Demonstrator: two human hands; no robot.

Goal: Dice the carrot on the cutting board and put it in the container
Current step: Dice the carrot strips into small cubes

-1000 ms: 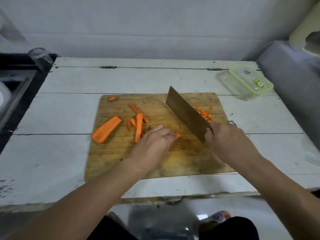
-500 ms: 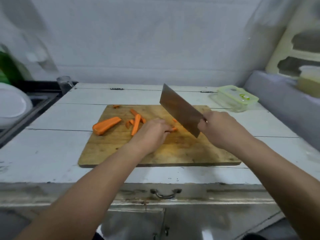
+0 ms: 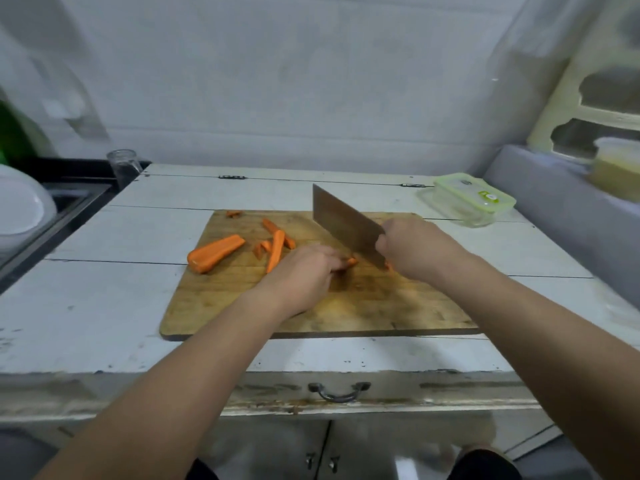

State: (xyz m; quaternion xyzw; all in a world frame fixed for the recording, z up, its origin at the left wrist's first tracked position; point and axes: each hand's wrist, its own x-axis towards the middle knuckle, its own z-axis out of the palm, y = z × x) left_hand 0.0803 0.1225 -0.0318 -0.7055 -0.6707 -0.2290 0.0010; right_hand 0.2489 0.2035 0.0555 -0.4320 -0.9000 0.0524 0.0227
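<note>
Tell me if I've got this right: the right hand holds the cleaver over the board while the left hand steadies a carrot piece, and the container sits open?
Not quite. In the head view the container has its green-rimmed lid on. The right hand does grip the cleaver, and the left hand steadies a carrot piece.

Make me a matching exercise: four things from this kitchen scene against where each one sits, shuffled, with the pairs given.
Things:
1. cleaver
2. big carrot half
3. lidded container
4. glass jar

Places:
A. far right of the table, off the cutting board
B. left part of the board
C. in the right hand
D. beyond the table's far left corner

Pairs: 1-C, 2-B, 3-A, 4-D
</note>
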